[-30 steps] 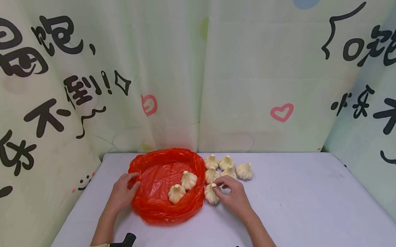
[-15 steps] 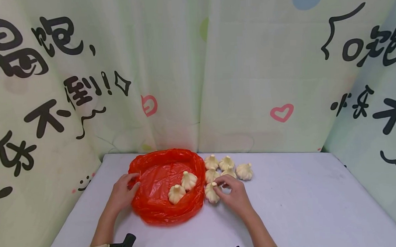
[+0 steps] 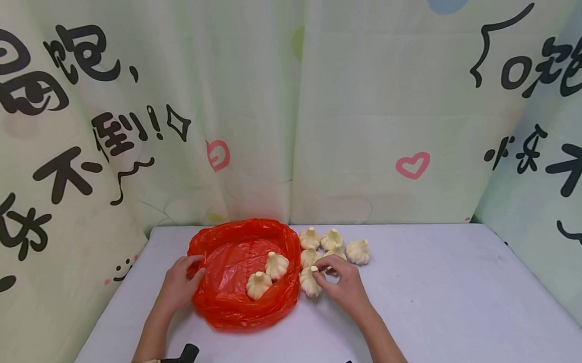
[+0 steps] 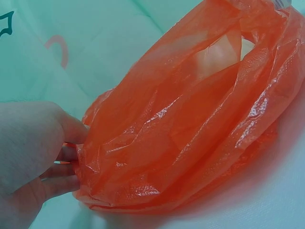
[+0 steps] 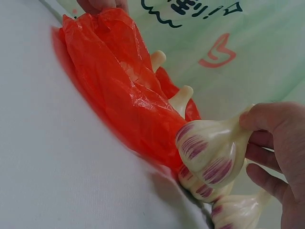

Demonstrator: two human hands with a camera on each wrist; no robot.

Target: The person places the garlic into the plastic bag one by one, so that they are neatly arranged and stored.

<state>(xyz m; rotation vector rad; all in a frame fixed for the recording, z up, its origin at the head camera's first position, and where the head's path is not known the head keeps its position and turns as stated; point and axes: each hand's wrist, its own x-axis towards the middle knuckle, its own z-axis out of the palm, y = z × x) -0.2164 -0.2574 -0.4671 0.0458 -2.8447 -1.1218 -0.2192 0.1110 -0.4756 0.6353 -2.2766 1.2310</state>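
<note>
A red plastic bag [image 3: 223, 314] stands wide open on the table, its rim rolled down. Two garlic bulbs lie inside it, one garlic bulb [image 3: 259, 286] nearer the front. My left hand [image 3: 180, 284] grips the bag's left rim; in the left wrist view its fingertips [image 4: 71, 183] meet the thin plastic. Just outside the bag's right side, my right hand [image 3: 343, 287] pinches another garlic bulb [image 5: 214, 148] by its stem. Purple streaks mark that bulb, and in the right wrist view it hangs over other bulbs, tilted.
Several more garlic bulbs cluster right of the bag at the back, with one garlic bulb [image 3: 358, 252] a little apart. The white table [image 3: 452, 304] reaches back to a printed curtain [image 3: 347, 119], which also closes in both sides.
The garlic bulb in my right hand has risen very slightly. My left hand stays on the bag's rim, and the bag has not visibly moved.
</note>
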